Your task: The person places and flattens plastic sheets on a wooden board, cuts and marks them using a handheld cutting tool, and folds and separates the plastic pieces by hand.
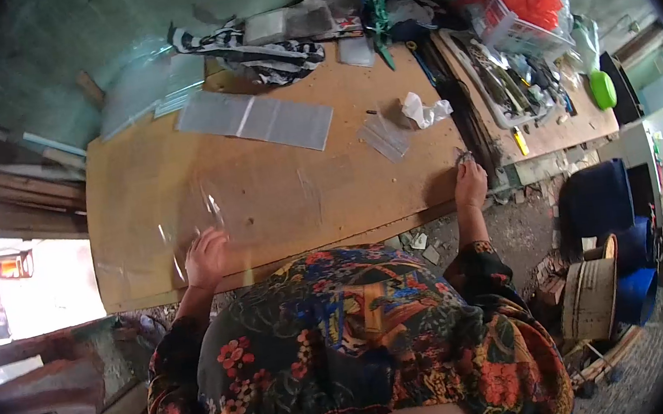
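A clear plastic sheet (213,208) with bright glints lies across the front left of the wooden table. Upon it rests my left hand (208,258), its fingers stretched forward and slightly apart, a little blurred. My right hand (471,184) is at the table's right edge, fingers drawn together around a small greyish bit (464,155) whose kind is too small to tell. Farther back lies a long folded strip of translucent plastic (256,121). Small clear plastic bags (385,137) and a crumpled white piece (425,110) lie beyond my right hand.
Along the back lie a black-and-white striped plastic bag (282,59) and green-handled scissors (383,46). On the right stand a tray of tools (513,117), a yellow cutter (520,140), and a white basket (519,26) with red bags. A blue chair (596,197) and tub (591,300) stand below.
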`<state>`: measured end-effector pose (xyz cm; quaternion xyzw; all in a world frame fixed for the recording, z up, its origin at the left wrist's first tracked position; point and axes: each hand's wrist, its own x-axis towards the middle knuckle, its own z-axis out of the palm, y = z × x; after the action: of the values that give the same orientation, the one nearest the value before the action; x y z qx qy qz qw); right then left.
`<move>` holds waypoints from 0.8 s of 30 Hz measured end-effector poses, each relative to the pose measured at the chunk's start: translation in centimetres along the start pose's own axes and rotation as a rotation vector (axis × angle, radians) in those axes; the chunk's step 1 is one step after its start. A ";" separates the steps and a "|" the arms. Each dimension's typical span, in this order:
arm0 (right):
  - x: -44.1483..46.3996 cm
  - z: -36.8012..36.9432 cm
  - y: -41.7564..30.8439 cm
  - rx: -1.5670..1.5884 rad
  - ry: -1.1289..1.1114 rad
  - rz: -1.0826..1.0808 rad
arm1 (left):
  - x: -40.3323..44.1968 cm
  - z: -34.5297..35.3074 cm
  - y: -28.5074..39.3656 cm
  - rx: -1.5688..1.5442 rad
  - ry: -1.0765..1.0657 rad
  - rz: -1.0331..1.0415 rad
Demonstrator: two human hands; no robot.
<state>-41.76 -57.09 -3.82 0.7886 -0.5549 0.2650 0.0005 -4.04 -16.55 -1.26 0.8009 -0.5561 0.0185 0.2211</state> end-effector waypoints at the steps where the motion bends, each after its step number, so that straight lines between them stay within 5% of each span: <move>1: 0.4 -0.2 0.4 0.009 -0.024 -0.002 | 0.9 -0.1 0.9 0.039 0.072 0.015; 6: 0.9 0.8 2.2 0.037 -0.009 -0.071 | 2.8 -0.9 2.1 0.261 0.145 -0.025; 10: 2.5 -2.8 -2.9 0.073 0.017 -0.044 | 5.1 -2.4 5.8 0.231 0.162 0.144; 14: 1.5 -8.6 -18.1 0.586 -0.192 -0.721 | 7.0 -4.4 10.0 0.045 0.071 0.117; 17: -0.1 -9.7 -26.5 0.414 -0.281 -1.048 | 7.8 -6.7 11.5 -0.134 0.086 0.156; 19: 0.2 -7.6 -29.7 0.594 -0.858 -1.175 | 7.9 -10.5 11.1 -0.184 0.071 0.125; 20: 0.8 -7.9 -31.2 0.593 -0.847 -1.191 | 7.6 -12.5 10.5 -0.238 0.039 0.096; 22: 2.0 -9.3 -34.5 0.600 -1.187 -1.275 | 6.3 -16.0 8.4 -0.217 -0.037 -0.026; 24: 2.9 -9.2 -38.2 0.515 -1.173 -1.333 | 5.3 -18.8 5.7 -0.225 -0.099 -0.156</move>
<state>-11.43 -42.27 16.50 0.9287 0.1782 -0.1168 -0.3036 -3.07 -15.76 19.03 0.8119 -0.5010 -0.1006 0.2824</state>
